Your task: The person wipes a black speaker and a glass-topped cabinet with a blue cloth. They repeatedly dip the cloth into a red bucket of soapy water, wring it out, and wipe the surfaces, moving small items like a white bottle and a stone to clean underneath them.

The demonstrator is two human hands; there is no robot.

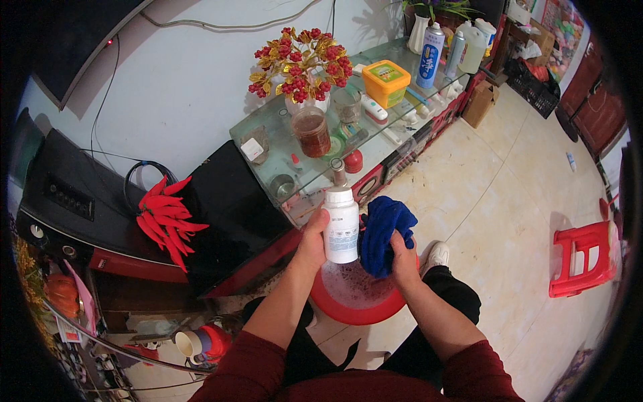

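Observation:
My left hand (314,238) grips a white plastic bottle (341,226) with a white screw cap, held upright and bearing small printed writing. In my right hand (405,256) is a bunched dark blue cloth (386,236), close beside the bottle. Below both hands, a red basin (357,315) stands on the floor between my feet, holding foamy water (351,284). The bottle and cloth hide the far part of the basin.
A glass-topped cabinet (261,120) carries a berry ornament (304,65), a jar of brown liquid (311,131), a yellow tub (386,83) and spray cans (430,55). Red artificial chillies (166,218) lie on the black unit at left. A red stool (585,259) stands at right.

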